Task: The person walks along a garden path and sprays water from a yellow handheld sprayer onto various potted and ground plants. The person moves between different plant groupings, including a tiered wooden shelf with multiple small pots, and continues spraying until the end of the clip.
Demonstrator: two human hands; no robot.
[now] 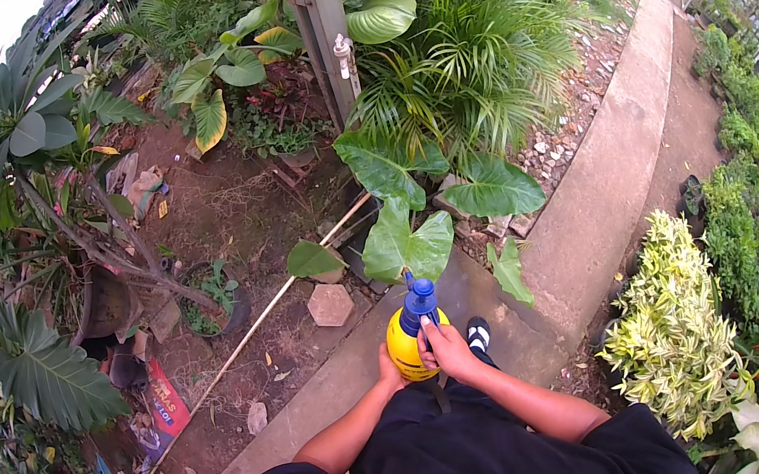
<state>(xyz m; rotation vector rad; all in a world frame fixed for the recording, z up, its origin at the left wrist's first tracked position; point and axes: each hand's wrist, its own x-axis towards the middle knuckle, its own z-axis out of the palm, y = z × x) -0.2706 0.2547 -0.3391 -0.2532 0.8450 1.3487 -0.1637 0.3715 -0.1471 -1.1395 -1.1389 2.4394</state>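
Note:
A yellow pressure sprayer (pixel 402 343) with a blue pump head (pixel 421 296) is held upright in front of my body. My right hand (pixel 447 347) grips its blue handle, the thumb up near the top. Against the left side of the yellow bottle, my left hand (pixel 392 372) supports it, its fingers partly hidden behind the bottle. The blue nozzle (pixel 409 277) points away from me, towards a broad heart-shaped leaf (pixel 408 241). More large leaves of this kind, such as the one at the right (pixel 495 186), surround it.
A concrete path (pixel 611 166) runs to the far right. A long pole (pixel 239 349) lies across soil at left, near a hexagonal paver (pixel 331 305). A metal post (pixel 322 34) with a white fitting (pixel 342 53) rises ahead. Variegated shrubs (pixel 670 330) border the right side.

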